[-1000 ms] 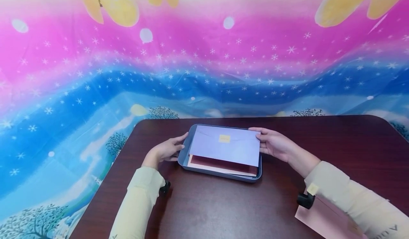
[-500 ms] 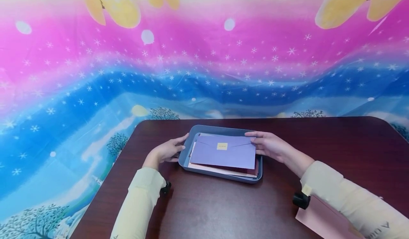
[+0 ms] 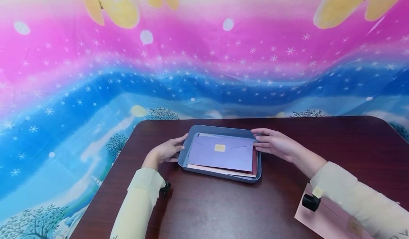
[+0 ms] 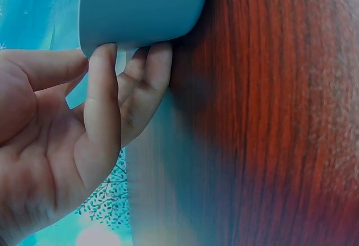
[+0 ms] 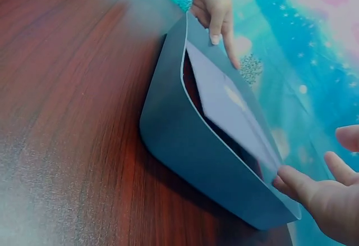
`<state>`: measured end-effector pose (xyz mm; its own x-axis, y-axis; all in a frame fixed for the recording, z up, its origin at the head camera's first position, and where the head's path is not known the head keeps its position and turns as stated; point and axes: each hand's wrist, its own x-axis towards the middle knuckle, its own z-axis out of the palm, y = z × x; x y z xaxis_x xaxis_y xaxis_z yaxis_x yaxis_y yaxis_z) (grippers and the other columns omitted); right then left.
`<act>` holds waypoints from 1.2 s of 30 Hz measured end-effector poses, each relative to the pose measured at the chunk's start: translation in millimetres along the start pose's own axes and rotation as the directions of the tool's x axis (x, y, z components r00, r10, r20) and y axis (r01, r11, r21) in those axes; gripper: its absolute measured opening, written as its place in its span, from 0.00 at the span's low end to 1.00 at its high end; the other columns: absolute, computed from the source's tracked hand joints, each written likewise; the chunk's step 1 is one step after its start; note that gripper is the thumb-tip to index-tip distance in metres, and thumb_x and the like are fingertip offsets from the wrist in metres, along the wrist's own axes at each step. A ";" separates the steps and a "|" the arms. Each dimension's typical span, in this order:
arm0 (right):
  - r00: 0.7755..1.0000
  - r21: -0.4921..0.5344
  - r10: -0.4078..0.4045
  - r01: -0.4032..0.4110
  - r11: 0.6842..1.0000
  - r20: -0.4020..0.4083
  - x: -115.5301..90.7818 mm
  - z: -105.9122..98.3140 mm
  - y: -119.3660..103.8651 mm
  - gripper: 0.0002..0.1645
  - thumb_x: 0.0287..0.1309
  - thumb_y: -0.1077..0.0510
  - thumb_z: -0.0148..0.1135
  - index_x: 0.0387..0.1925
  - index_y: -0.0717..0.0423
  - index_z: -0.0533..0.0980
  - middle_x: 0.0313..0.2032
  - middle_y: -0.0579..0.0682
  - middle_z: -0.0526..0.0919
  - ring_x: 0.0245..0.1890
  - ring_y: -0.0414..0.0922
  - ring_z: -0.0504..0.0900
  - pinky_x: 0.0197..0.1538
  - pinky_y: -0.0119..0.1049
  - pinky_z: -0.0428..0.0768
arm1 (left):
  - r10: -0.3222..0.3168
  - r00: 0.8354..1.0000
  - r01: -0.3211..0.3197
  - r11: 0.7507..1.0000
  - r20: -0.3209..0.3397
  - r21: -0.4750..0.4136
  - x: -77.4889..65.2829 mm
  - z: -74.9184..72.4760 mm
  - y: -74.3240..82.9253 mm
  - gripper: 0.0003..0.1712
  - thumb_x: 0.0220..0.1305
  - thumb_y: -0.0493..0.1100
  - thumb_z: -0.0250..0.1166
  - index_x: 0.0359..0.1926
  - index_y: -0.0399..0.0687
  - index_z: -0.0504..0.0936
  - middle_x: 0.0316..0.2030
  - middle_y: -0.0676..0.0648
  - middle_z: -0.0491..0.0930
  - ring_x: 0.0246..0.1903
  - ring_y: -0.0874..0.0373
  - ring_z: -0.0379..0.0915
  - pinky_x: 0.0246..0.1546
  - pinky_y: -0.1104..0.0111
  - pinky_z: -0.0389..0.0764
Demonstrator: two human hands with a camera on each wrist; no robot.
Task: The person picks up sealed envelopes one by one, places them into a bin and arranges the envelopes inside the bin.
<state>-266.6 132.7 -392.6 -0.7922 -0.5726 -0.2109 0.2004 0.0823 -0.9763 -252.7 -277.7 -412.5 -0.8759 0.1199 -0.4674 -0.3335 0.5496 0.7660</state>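
Observation:
In the head view a grey-blue tray [image 3: 218, 177] stands on the table. On top of the stack inside it lies a lavender envelope [image 3: 234, 158] with a small yellow sticker; dark red and cream edges show beneath. My left hand [image 3: 164, 151] touches the tray's left end with fairly straight fingertips, and the left wrist view has those fingertips [image 4: 105, 52] against the outer wall. At the tray's far right corner is my right hand [image 3: 277, 145], fingers extended. One of its fingers [image 5: 291, 178] meets or nearly meets the envelope's corner in the right wrist view.
A pink envelope [image 3: 319, 216] lies at the front right of the dark wooden table [image 3: 211, 210], partly under the right forearm. Black wrist cameras [image 3: 310, 202] hang below the sleeves. A patterned cloth [image 3: 204, 72] hangs behind the table's back edge.
The lavender envelope has come down into the tray and shifted slightly left and nearer. My right hand has let go of it and drawn a little to the right. The left hand has stayed put.

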 end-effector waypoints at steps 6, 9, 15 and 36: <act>1.000 0.012 -0.014 0.014 1.000 -0.014 -7.6 -4.5 -0.5 0.37 0.79 0.60 0.47 0.78 0.72 0.47 0.77 0.71 0.45 0.75 0.67 0.54 0.70 0.51 0.61 | -0.010 1.000 0.010 1.000 -0.013 0.006 -0.5 0.2 0.0 0.37 0.82 0.40 0.51 0.82 0.72 0.50 0.78 0.38 0.55 0.62 0.47 0.73 0.50 0.57 0.81; 1.000 0.014 -0.014 0.014 1.000 -0.009 -9.0 -6.2 0.4 0.37 0.80 0.60 0.46 0.78 0.72 0.46 0.77 0.72 0.45 0.75 0.67 0.54 0.70 0.50 0.62 | -0.010 1.000 0.010 1.000 -0.011 0.003 -0.6 0.9 0.4 0.37 0.82 0.40 0.51 0.82 0.72 0.50 0.78 0.38 0.54 0.62 0.46 0.73 0.51 0.57 0.81; 0.999 0.003 -0.043 0.043 0.999 0.006 -14.9 -7.8 -6.4 0.37 0.80 0.58 0.48 0.78 0.71 0.49 0.76 0.69 0.52 0.73 0.64 0.60 0.68 0.44 0.69 | -0.007 1.000 0.007 1.000 -0.009 0.006 -1.7 1.4 2.2 0.37 0.82 0.40 0.51 0.82 0.71 0.50 0.77 0.38 0.55 0.62 0.47 0.73 0.51 0.57 0.81; 0.981 -0.313 -0.026 0.087 0.946 0.193 -72.4 -46.2 -15.5 0.32 0.72 0.62 0.60 0.70 0.72 0.62 0.64 0.71 0.73 0.56 0.49 0.84 0.55 0.35 0.80 | -0.011 1.000 0.011 1.000 -0.009 0.015 -2.2 1.3 1.1 0.37 0.82 0.41 0.51 0.82 0.70 0.49 0.74 0.37 0.61 0.52 0.50 0.78 0.44 0.61 0.82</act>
<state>-239.1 210.6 -364.5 -0.6709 -0.7214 -0.1715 -0.0596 0.2830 -0.9573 -250.7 -276.4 -411.2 -0.8752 0.1062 -0.4719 -0.3383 0.5629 0.7541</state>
